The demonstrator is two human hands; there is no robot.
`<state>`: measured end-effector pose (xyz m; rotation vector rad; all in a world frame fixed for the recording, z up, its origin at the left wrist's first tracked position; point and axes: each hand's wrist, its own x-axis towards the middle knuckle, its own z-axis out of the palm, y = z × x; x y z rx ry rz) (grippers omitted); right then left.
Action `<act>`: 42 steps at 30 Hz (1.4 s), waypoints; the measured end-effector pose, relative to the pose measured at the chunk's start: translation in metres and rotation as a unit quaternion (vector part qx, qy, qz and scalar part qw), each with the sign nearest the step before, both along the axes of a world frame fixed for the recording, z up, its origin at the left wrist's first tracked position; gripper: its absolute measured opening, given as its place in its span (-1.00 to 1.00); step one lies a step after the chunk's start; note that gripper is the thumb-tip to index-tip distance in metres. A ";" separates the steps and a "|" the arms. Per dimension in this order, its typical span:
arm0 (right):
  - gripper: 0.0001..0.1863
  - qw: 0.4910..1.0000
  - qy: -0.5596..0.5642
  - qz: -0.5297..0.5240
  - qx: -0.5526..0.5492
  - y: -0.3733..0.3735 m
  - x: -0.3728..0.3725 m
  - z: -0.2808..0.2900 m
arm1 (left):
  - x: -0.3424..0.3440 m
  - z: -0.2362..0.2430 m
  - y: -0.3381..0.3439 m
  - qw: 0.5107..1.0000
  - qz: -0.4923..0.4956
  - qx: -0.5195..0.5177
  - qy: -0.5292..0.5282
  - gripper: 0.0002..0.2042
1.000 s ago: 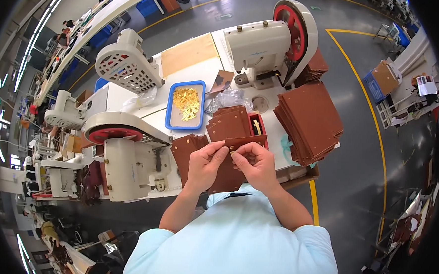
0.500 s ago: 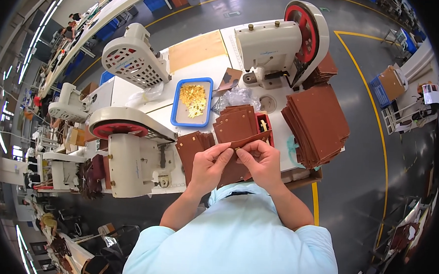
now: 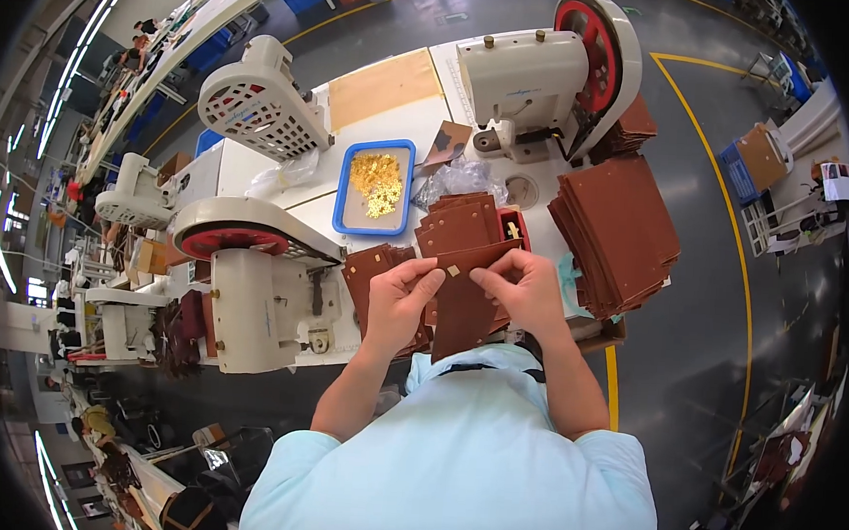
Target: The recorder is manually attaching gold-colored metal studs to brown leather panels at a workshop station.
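A brown leather-like panel [image 3: 462, 315] hangs upright in front of me, held by its upper edge. A small square gold fitting [image 3: 453, 270] sits on it near that edge. My left hand [image 3: 399, 302] pinches the panel's edge just left of the fitting. To the right of the fitting, my right hand [image 3: 529, 288] grips the same edge between thumb and fingers. Behind the panel lies a fanned stack of brown panels [image 3: 457, 223] with gold fittings. Another brown stack [image 3: 362, 267] is partly hidden by my left hand. Beside the middle stack is a small red box [image 3: 527, 234].
A blue-rimmed tray [image 3: 341, 189] contains many gold pieces [image 3: 379, 181]. Pressing machines [image 3: 521, 73] with red wheels stand at the far right and near left [image 3: 245, 308]. A tall brown stack [image 3: 623, 232] is at right. Clear plastic bags [image 3: 458, 180] lie behind the middle stack.
My hands have spread apart along the panel's edge, the right one moving rightward. The gold fitting, covered by my fingers before, now shows, and the panel hangs with its face toward me.
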<state>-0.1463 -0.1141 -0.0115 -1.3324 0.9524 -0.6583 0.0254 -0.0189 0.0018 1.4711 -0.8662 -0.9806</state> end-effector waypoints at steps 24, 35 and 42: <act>-0.79 0.953 -0.006 -0.210 0.216 -0.011 -0.046 -0.229 | 0.005 0.016 0.016 0.979 0.090 -0.064 -0.174 -0.62; -0.82 0.956 0.013 -0.256 0.143 0.009 -0.049 -0.268 | 0.020 -0.006 0.012 0.938 -0.018 0.031 -0.346 -0.62; -0.81 0.960 0.115 -0.254 0.026 0.014 -0.048 -0.263 | 0.025 0.004 0.004 0.877 -0.061 0.091 -0.467 -0.78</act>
